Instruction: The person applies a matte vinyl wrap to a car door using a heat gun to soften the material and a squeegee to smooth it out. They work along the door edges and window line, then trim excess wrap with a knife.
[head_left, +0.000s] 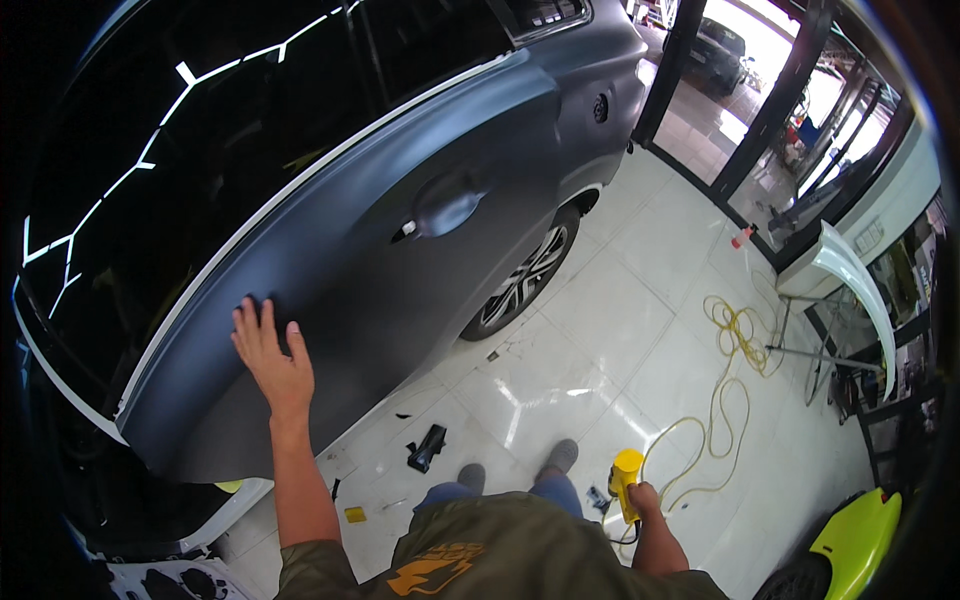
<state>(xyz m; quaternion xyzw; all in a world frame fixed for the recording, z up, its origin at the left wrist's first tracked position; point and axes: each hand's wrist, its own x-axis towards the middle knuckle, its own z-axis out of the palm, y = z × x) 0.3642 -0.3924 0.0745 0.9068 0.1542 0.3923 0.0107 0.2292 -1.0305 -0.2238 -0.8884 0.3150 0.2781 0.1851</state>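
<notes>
My left hand lies against the matte grey-blue car door, fingers spread and holding nothing. Below the dark side window, its fingertips rest on the upper part of the door. The door handle is farther back along the panel, away from that hand. Down at my right side, my right hand is wrapped round the grip of a yellow heat gun. Its wide yellow end points up, clear of the car. Whether the heat gun is running cannot be seen.
A yellow cord lies in loops on the tiled floor to the right. Near my feet are a black piece and a small yellow block. A white curved panel rests on a stand, and a lime-green car part is at lower right.
</notes>
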